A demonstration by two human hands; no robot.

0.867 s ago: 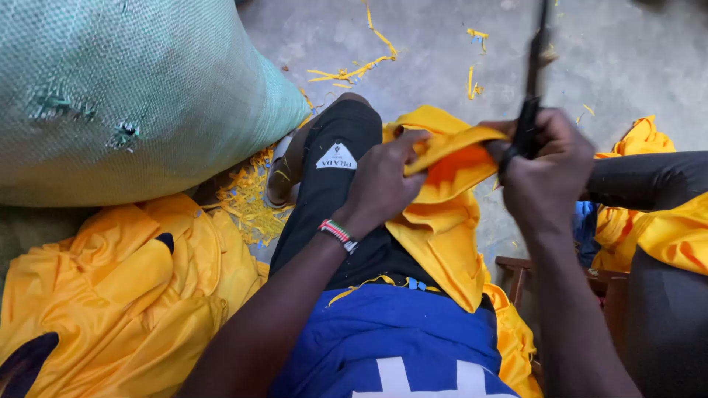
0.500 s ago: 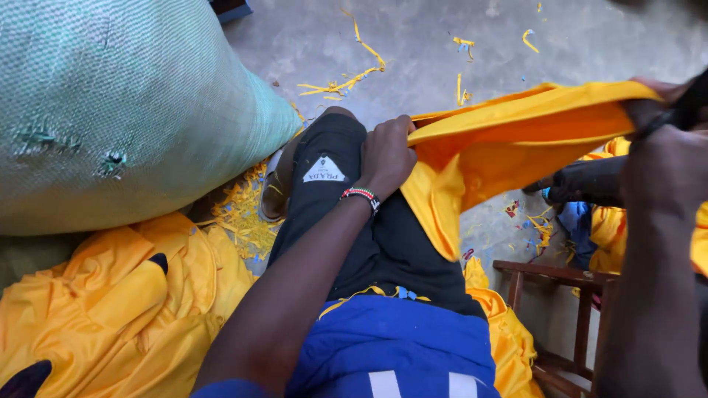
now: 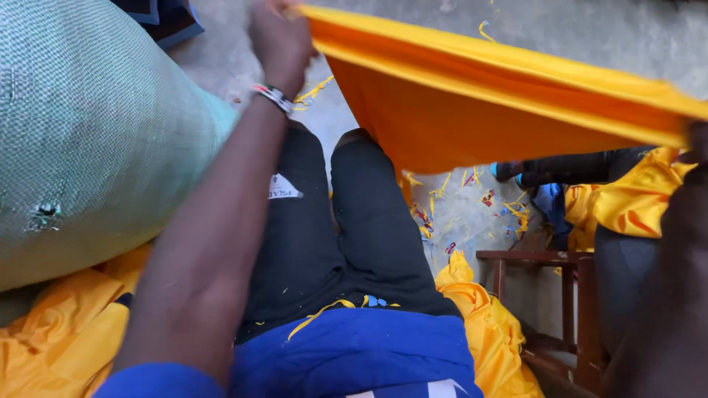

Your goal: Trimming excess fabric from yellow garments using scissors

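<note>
Left hand (image 3: 279, 38) raised, arm outstretched, fist pinching one taut yellow-orange cloth (image 3: 472, 96); right hand (image 3: 697, 158) at frame edge, grip unclear. One green sack (image 3: 88, 133).

At your left bulges a big green woven sack (image 3: 88, 133), rounded and stuffed full. On your left thigh sits a small white label (image 3: 283, 187) with dark print.

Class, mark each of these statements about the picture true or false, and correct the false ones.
1. The left hand grips an edge of the yellow cloth. True.
2. The cloth lies folded on the lap. False: it is stretched out above the legs.
3. A green woven sack sits on the person's left. True.
4. The floor is covered with blue scraps. False: the scraps are mostly yellow.
5. A wristband is on the left wrist. True.
</note>
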